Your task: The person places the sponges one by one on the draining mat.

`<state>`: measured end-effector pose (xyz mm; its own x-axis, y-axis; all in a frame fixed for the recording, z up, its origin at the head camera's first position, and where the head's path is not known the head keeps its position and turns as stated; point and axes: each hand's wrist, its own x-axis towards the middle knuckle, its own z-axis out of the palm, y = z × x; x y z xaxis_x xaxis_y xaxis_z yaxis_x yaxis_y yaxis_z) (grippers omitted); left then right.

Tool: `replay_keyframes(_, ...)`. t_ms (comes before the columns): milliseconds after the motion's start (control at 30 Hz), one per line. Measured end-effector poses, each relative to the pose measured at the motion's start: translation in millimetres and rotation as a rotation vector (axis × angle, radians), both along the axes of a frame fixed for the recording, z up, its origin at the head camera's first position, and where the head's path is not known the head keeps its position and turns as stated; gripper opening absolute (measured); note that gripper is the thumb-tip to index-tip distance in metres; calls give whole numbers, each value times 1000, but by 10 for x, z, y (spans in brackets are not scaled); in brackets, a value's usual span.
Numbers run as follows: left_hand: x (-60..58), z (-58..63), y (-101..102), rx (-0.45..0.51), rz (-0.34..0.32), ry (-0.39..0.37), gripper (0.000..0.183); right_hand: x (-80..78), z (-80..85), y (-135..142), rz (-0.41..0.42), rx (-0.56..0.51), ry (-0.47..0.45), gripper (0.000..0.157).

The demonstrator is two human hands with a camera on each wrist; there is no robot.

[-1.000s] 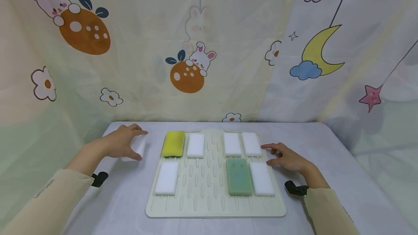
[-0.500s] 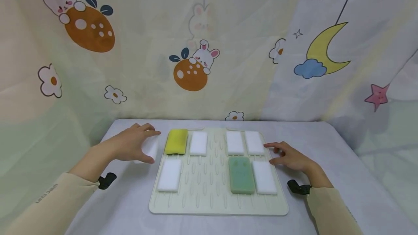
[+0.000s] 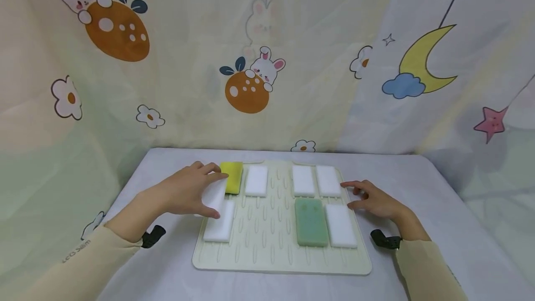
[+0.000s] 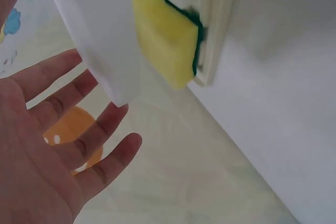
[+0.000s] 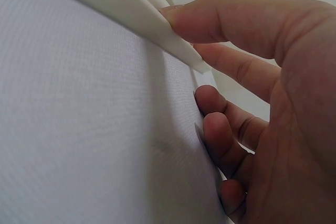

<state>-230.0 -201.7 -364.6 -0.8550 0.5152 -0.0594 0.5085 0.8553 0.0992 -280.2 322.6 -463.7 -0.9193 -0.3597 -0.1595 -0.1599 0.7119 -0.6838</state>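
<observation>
My left hand (image 3: 188, 194) pinches a white rectangular sponge (image 3: 214, 193) between thumb and fingers. In the head view, the held sponge overlaps the left part of a cream ridged tray (image 3: 280, 264), above a white sponge (image 3: 221, 226) lying there and beside a yellow sponge (image 3: 232, 178) with a dark green backing. In the left wrist view, the held sponge (image 4: 100, 30) hangs tilted, with several fingers spread along its side. My right hand (image 3: 380, 206) touches the tray's right edge with thumb and index finger; its other fingers curl loosely near the cloth (image 5: 94, 114).
More white sponges lie on the tray: one (image 3: 256, 181) at the back left, two (image 3: 303, 181) at the back right, another (image 3: 341, 225) at the front right. Next to that one is a green sponge (image 3: 311, 222). A printed curtain (image 3: 188, 59) hangs behind the white-covered table (image 3: 418, 189).
My left hand has moved right with the white sponge, from beside the tray to over its left edge. The right hand keeps its place at the tray's edge. The head view has shifted slightly.
</observation>
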Motion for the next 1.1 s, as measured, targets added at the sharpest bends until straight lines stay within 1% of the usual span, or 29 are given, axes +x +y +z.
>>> replay_keyframes(133,19,-26,93,-6,-40,22,96,-17,-8,12,3,0,4,67)
replay_keyframes(233,40,-38,146,-6,-54,27,95,-26,-10,10,5,-5,6,67)
replay_keyframes(400,75,-55,221,-6,-57,19,95,-29,-11,-2,8,-15,4,67)
replay_keyframes(667,97,-123,380,-22,-60,9,94,-47,8,-9,11,-2,10,67)
replay_keyframes(833,164,-160,505,-31,-76,8,94,-28,-23,-10,10,-14,-1,66)
replay_keyframes(933,202,-195,575,-21,-92,-6,95,3,-49,-2,10,-9,-14,67)
replay_keyframes(1100,209,-232,665,-18,-98,15,94,25,-14,-2,4,-16,-6,67)
